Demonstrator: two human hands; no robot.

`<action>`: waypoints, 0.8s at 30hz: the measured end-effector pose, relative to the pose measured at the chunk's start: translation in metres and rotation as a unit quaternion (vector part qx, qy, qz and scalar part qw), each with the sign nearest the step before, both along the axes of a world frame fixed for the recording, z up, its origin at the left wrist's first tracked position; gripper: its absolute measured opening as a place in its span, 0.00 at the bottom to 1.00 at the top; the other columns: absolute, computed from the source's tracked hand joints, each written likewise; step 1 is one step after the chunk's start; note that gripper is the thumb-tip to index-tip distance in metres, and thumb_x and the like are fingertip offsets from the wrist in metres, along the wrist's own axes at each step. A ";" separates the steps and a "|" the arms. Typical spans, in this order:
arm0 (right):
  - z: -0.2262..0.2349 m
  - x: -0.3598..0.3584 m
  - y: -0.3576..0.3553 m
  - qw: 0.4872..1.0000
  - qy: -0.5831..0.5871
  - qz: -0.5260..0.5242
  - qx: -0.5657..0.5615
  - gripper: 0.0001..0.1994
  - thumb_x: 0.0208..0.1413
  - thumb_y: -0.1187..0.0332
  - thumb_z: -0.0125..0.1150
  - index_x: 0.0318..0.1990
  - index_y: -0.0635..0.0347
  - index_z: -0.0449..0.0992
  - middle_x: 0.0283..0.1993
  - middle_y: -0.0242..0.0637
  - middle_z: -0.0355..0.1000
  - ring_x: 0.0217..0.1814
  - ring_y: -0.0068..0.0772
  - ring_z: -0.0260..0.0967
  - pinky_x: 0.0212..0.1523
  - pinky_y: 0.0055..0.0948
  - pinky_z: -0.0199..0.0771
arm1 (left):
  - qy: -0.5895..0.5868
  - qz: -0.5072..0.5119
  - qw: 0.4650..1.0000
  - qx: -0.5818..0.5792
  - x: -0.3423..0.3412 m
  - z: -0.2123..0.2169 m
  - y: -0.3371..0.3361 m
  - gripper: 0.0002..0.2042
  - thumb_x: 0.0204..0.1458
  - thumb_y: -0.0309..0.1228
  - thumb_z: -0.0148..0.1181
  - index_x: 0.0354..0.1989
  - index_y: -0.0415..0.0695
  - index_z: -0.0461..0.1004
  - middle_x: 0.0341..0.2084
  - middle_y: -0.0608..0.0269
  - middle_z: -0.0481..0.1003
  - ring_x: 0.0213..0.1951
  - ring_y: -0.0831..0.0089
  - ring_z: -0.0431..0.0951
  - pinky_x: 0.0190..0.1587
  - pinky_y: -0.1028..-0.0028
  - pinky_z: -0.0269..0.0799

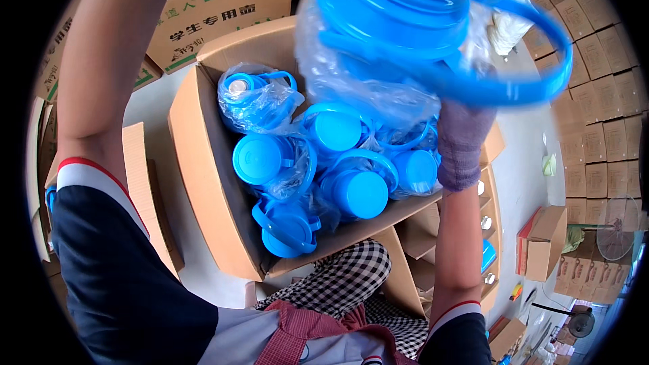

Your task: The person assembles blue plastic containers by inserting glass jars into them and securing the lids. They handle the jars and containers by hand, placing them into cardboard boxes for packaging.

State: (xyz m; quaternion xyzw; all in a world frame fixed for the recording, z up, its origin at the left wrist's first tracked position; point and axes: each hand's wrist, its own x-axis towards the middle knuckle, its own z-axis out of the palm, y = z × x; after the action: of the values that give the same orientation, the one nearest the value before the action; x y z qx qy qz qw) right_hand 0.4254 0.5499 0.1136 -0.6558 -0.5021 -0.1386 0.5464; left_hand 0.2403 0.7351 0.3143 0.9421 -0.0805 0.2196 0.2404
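A large blue plastic water jug [395, 10] with a loop handle, partly in a clear plastic bag, is held up close in the upper right. My right hand [466, 136], in a purple-grey glove, is closed on it from below; the jug and bag hide its fingers. My left forearm [94, 81] reaches up past the top edge, so that hand is out of sight. Below stands an open cardboard carton [203, 182] with several blue jugs, some in clear bags. One bagged jug [260, 98] at its far left shows a silvery round top.
Printed cartons [223, 10] stand behind the open one. A divided carton [422, 230] stands by my right forearm, near my checkered-trousered knee [338, 274]. Cartons [595, 115] are stacked along the right, with a smaller box [544, 243] and a fan [618, 226] there.
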 end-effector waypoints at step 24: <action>0.044 -0.204 -0.412 0.887 0.459 -0.021 0.044 0.16 0.59 0.68 0.56 0.53 0.65 0.71 0.50 0.44 0.74 0.48 0.36 0.74 0.50 0.37 0.75 | 0.112 -0.433 0.750 -0.487 -0.009 -0.155 -0.297 0.36 0.56 0.44 0.58 0.70 0.42 0.52 0.64 0.55 0.60 0.65 0.61 0.60 0.66 0.64 0.55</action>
State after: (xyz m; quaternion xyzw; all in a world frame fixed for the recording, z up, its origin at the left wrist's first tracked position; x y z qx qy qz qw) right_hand 0.2214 0.1379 0.1578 -0.6318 -0.1751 0.1443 0.7412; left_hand 0.2308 0.4385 0.1590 0.5796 -0.3346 -0.0057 0.7430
